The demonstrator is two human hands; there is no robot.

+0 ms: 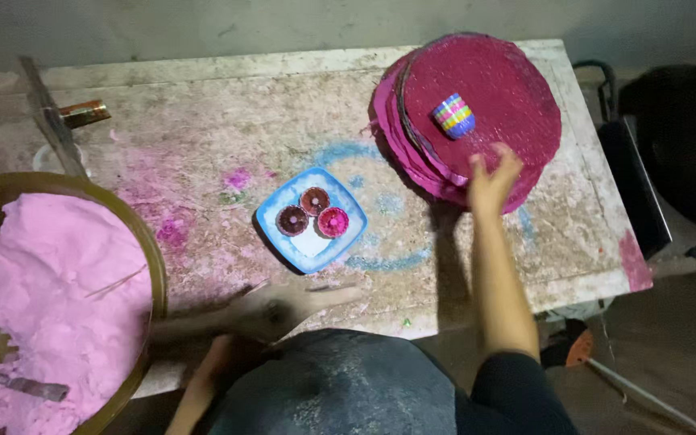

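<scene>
The right hand (491,179) reaches to the upper right of the frame, its fingers spread and loose over the near edge of a stack of round magenta sheets (517,89). The fingertips (507,155) seem to rest on or just above the top sheet; motion blur makes it hard to say whether they touch, and they grip nothing that can be made out. A small striped cup (454,115) stands on the stack, just above and left of those fingers, apart from them.

The left hand (283,306) lies low in the centre, flat and open on the stained table (203,121), fingers pointing right; it is blurred and holds nothing. Just above it sits a blue square plate (279,211) bearing three small round moulds (313,212), not touching the hand.

At lower left, a large brown bowl (155,274) of pink dough (50,290) is cut off by the frame edge, with a metal blade (30,388) partly buried in it. The person's dark clothing hides the near table edge and the left forearm. A gold-coloured tube (84,113) lies at upper left.
</scene>
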